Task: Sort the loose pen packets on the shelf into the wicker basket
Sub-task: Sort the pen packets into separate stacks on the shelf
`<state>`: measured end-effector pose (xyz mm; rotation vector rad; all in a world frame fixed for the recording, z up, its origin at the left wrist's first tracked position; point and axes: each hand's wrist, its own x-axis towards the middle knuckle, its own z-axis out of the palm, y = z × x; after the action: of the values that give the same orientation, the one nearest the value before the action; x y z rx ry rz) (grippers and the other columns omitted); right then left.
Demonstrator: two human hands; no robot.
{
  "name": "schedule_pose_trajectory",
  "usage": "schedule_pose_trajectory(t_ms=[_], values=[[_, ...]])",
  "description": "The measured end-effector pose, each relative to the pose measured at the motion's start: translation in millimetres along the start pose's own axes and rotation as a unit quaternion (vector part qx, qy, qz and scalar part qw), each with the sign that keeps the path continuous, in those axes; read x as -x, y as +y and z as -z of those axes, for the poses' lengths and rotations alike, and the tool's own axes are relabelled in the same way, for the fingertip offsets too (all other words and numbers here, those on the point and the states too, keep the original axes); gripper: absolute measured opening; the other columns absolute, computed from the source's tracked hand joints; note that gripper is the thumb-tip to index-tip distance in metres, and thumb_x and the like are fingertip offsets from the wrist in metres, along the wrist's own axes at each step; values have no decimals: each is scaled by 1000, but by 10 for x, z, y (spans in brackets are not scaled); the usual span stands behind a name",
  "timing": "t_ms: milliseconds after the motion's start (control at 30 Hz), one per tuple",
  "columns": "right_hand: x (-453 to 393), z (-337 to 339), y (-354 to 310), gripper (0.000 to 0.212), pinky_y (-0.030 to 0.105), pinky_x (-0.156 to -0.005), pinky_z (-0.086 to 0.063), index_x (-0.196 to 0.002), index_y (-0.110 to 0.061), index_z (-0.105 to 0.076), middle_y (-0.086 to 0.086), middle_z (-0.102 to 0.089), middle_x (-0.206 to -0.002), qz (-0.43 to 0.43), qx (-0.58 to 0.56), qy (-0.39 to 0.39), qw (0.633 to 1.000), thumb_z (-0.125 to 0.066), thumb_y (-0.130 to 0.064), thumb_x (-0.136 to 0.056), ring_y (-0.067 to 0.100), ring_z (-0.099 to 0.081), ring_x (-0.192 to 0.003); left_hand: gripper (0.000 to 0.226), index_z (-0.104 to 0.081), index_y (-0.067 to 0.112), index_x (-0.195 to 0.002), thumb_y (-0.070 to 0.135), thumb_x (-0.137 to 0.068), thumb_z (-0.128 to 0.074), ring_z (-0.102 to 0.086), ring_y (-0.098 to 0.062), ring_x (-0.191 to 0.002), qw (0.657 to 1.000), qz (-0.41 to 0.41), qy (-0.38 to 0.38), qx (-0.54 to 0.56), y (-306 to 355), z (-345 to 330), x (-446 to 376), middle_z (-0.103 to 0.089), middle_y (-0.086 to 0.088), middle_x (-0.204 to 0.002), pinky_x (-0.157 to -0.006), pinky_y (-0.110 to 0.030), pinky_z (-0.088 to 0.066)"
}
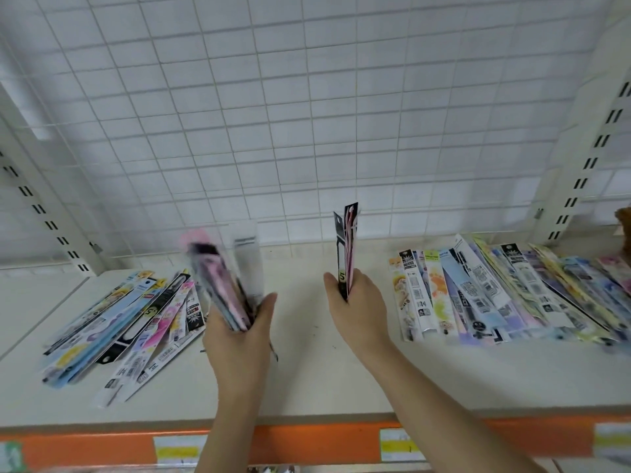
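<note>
Two bare hands raised over the middle of a pale shelf [307, 370], between two heaps of pen packets.

Left hand [239, 336]: fingers curled round the lower end of a thick bundle of packets [222, 285], gripped upright and tilted slightly leftward. Blurred by motion; pink, black, grey and clear wrappers just made out, one pale strip standing tallest at the back.

Right hand [356, 302]: thumb and fingers pinching the bottom of a thin bunch of packets [346, 247], held nearly vertical. Long, narrow and flat, with a black card bearing a hang hole at the top and a yellow "5" near the grip, and a pink-striped packet against it.

Left heap [129, 322]: toward the left end of the shelf, fanned out and overlapping, lying diagonally with lower ends pointing to the front edge. Slim sleeves in light blue, yellow, pink, white and black, some showing barcodes, one a yellow "5" disc.

Right heap [495, 295]: toward the right end, spread flat side by side and partly overlapped, reaching the back edge. Pastel blue, lilac, yellow, orange and white, many with barcode panels and black header cards.

Behind, a white wire grid panel [307, 114] between slotted uprights. Along the front edge, an orange strip [307, 442] with price labels. At the far right edge, a brown sliver [624, 218], too little visible to identify.
</note>
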<state>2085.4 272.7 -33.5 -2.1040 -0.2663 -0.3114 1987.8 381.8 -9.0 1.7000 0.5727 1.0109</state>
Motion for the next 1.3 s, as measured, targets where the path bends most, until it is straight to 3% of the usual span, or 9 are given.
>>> schedule_pose_trajectory(t_ms=[167, 267, 333, 500, 567, 733, 933, 1133, 1300], values=[[-15, 23, 20, 38, 37, -57, -41, -65, -19, -35, 1, -45, -66, 2, -1, 18, 1000, -48, -41, -92, 23, -49, -62, 21, -58, 0, -90, 16, -81, -70, -58, 1, -60, 998, -25, 62, 3, 12, -14, -8, -60, 2, -67, -62, -7, -45], [-8, 43, 22, 33, 33, -57, -38, -72, -14, -41, 3, -48, -68, -6, 12, 2, 1000, -48, -38, -92, 25, -52, -66, 18, -51, 12, -91, 17, -82, -66, -55, -26, -62, 997, 55, -33, -47, -120, -58, -68, -57, -3, -71, -70, -46, -56], [1, 55, 21, 30, 31, -58, -36, -73, -13, -43, 4, -50, -69, -8, 37, -11, 999, -49, -36, -92, 26, -53, -68, 22, -43, 18, -86, 13, -81, -64, -51, -28, -64, 989, 105, -67, -75, -129, -62, -89, -53, -6, -73, -71, -53, -51], [-49, 172, -16, 30, 29, -53, -37, -64, -21, -39, -2, -48, -63, -40, 47, -71, 996, -45, -31, -92, 23, -53, -63, 16, -48, 7, -89, 8, -81, -63, -51, -24, -47, 980, 154, -95, -80, -74, -65, -159, -60, -15, -69, -40, -29, -45], [-127, 312, -21, 16, 28, -55, -41, -85, -14, -49, 2, -56, -75, -64, 84, -100, 989, -45, -28, -90, 24, -58, -69, 12, -54, 3, -88, 6, -80, -62, -60, -23, -52, 969, 175, -142, -102, -40, -125, -179, -63, -11, -64, -47, -31, -53], [-256, 828, 73, 37, 31, -64, -43, -118, -5, -39, 7, -57, -93, -113, 207, -88, 968, -51, -22, -87, 28, -61, -89, 12, -51, 6, -70, 1, -78, -59, -57, -13, -41, 916, 191, -299, -188, 187, -510, -155, -61, -10, -58, -37, -17, -41], [-332, 1327, 287, 63, 32, -64, -42, -135, -1, -25, 7, -55, -88, -146, 289, -75, 943, -58, -21, -85, 29, -61, -87, 21, -49, 7, -62, 7, -75, -65, -54, -23, -54, 876, 158, -401, -214, 467, -1223, 24, -53, -9, -60, -48, -23, -41], [-328, 1499, 402, 33, 37, -75, -54, -108, -7, -49, 7, -55, -87, -172, 354, -126, 911, -55, -31, -86, 28, -62, -92, 19, -58, 3, -86, 21, -85, -59, -62, -26, -81, 834, 71, -456, -304, 720, -1563, 111, -61, -12, -85, -58, -24, -45], [-302, 1495, 313, 38, 42, -86, -51, -111, -7, -56, 16, -51, -121, -133, 416, -104, 893, -48, -39, -93, 32, -46, -116, 31, -41, 13, -60, 19, -88, -54, -49, -18, -64, 814, 37, -482, -321, 791, -1551, 145, -45, 0, -62, -49, -23, -35]])
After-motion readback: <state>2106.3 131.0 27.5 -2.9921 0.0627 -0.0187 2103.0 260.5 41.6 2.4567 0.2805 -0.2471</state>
